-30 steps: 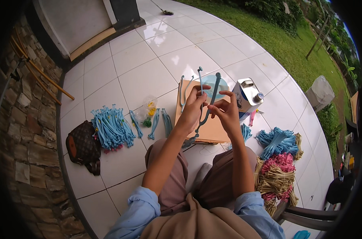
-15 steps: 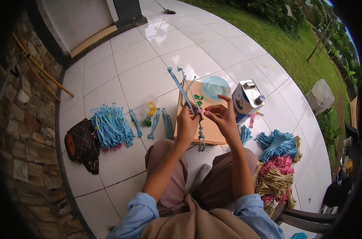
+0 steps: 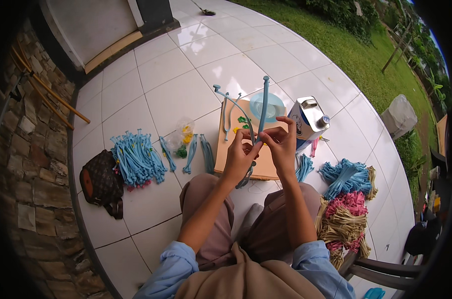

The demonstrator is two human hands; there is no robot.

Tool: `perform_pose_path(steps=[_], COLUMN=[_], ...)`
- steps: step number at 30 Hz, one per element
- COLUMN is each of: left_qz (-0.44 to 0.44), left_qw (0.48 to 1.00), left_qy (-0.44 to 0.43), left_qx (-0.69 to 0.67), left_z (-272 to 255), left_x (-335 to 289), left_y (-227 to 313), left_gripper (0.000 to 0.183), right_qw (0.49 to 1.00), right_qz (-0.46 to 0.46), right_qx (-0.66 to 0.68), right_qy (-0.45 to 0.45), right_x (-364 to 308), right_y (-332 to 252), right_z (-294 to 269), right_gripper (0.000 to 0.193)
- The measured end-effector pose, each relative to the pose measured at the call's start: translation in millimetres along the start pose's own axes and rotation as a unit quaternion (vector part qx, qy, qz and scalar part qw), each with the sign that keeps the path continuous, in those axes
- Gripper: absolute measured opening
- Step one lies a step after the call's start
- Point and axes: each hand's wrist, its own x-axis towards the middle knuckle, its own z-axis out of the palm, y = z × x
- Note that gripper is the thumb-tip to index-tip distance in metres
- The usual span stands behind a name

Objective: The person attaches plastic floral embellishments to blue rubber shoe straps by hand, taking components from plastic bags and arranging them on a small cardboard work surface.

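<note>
Pinched between the fingertips of both my hands is a pale blue strap with a knobbed end, which stands upright above them. My left hand is closed on it from the left, and a second thin blue strap curves up and left from that hand. My right hand pinches from the right, its index finger raised. Below my left hand a dark looped end hangs down, partly hidden by the fingers. Under the hands lies a cardboard sheet with small green pieces, a yellow bit and a loose blue strap.
A light blue bowl and a metal can stand beyond my right hand. Left are a heap of blue straps, a clear bag and a brown bag. Right lie blue bundles and pink-beige bundles.
The strap in my hands has swung from leaning left to upright, farther right. My right hand has come in against the left. One blue strap now lies apart on the cardboard.
</note>
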Motion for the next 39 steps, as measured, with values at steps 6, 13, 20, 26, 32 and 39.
perform_pose_path(steps=[6, 13, 20, 26, 32, 39], left_qz=[-0.039, -0.150, -0.127, -0.059, -0.089, -0.191], left_qw=[0.992, 0.932, 0.927, 0.958, 0.942, 0.864], left_qy=[0.048, -0.036, -0.017, 0.048, 0.044, -0.010], left_qx=[-0.110, -0.327, -0.353, -0.276, -0.319, -0.465], left_z=[-9, -26, -29, -14, -10, -10], left_x=[4, 3, 5, 4, 2, 3], left_y=[-4, -7, -13, -15, -17, -20], left_gripper=[0.018, 0.024, 0.018, 0.012, 0.015, 0.014], right_qw=[0.997, 0.984, 0.995, 0.992, 0.996, 0.998], right_qz=[0.063, 0.070, 0.075, 0.045, 0.022, -0.022], right_qx=[0.007, -0.163, -0.064, 0.099, 0.071, -0.048], right_qy=[-0.034, -0.002, -0.027, -0.065, -0.048, -0.019], right_x=[4, 14, 10, -2, -4, -9], right_y=[6, 10, 0, -3, 3, 1], right_z=[-13, -45, -28, 4, 4, 13], right_gripper=[0.037, 0.026, 0.025, 0.029, 0.028, 0.031])
